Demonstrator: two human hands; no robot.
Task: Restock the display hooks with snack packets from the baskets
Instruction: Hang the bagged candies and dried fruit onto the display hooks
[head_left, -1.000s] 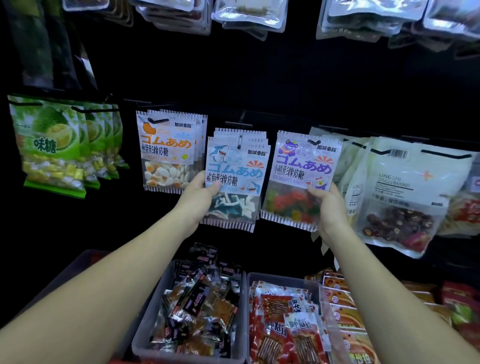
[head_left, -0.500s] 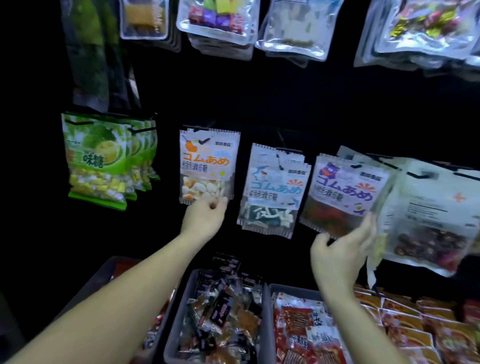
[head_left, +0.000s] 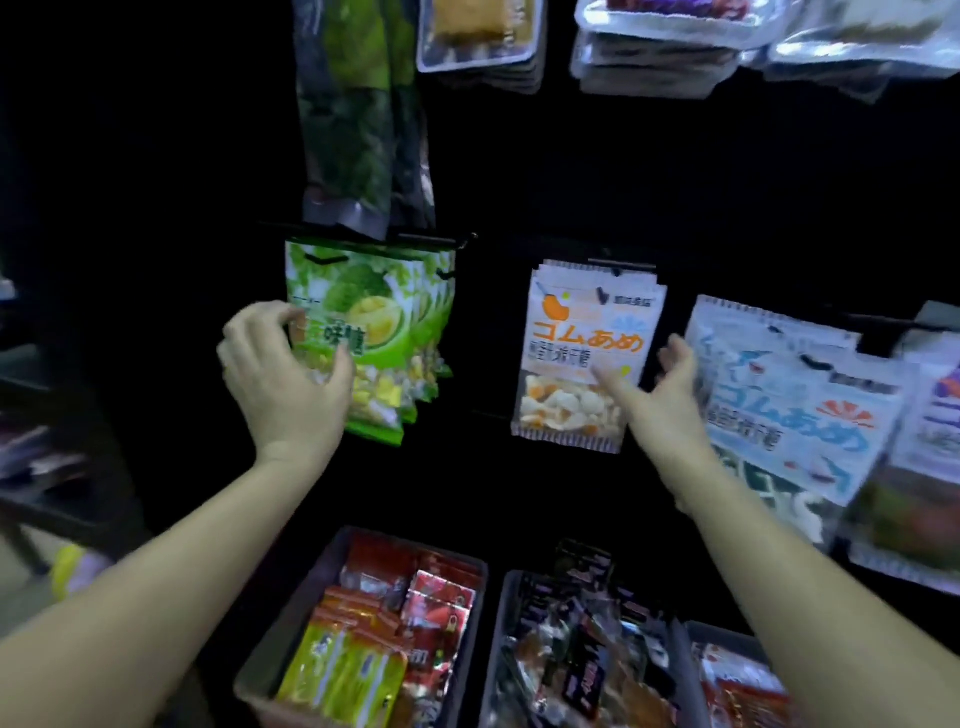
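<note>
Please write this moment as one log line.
left hand: grips front green packet | right hand: open, beside orange packet | baskets: below, not touched

Two bare forearms, smooth and slender, uncovered all the way down to the lower frame edge. Bare left hand (head_left: 283, 374) and bare right hand (head_left: 660, 395), wrists and fingers equally uncovered.

Black display wall (head_left: 571, 171), dim light, dark shelving (head_left: 36, 499)
</note>
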